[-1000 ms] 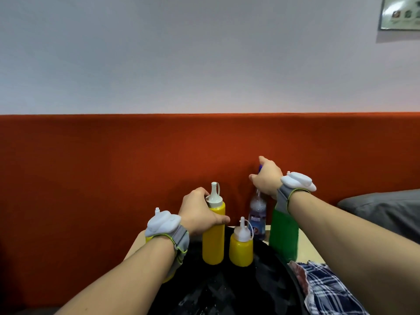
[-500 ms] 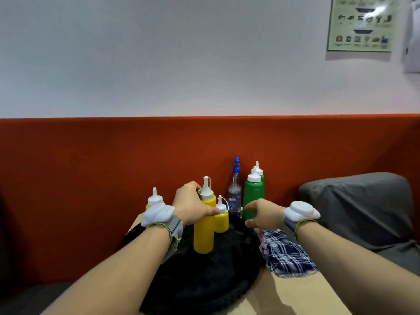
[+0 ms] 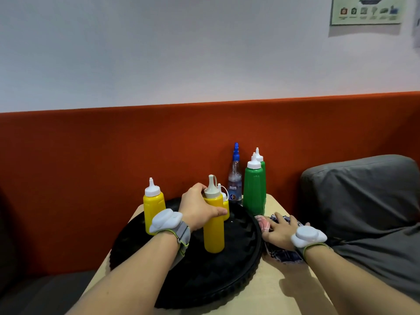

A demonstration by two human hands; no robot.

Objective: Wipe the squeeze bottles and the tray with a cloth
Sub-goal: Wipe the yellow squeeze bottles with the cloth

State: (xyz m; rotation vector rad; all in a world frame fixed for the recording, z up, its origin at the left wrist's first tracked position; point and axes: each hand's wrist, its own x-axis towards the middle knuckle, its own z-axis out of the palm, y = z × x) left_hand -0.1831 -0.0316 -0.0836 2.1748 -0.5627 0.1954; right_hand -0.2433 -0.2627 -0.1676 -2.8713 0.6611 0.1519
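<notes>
Presently, left hand (image 3: 197, 212) wraps the upper body of the tall yellow plastic squeeze bottle (image 3: 213, 233), thumb across the front, fingers curled behind, just under the white nozzle cap. The bottle stands upright near the middle of the round black ribbed tray (image 3: 227, 269).

Right hand (image 3: 280, 235) lies palm-down on the blue-and-white checked cloth (image 3: 281, 255). Its fingers are spread and nearly flat, not plainly closed on the fabric. The cloth sits crumpled on the pale wooden table (image 3: 293, 292), touching the tray's right rim.

Key relation: the cloth lies right of the held bottle, outside the rim, and the right hand is the nearer one. Judgement: the cloth must be gathered, then carried left to the vertical bottle and wiped along its length.
</notes>
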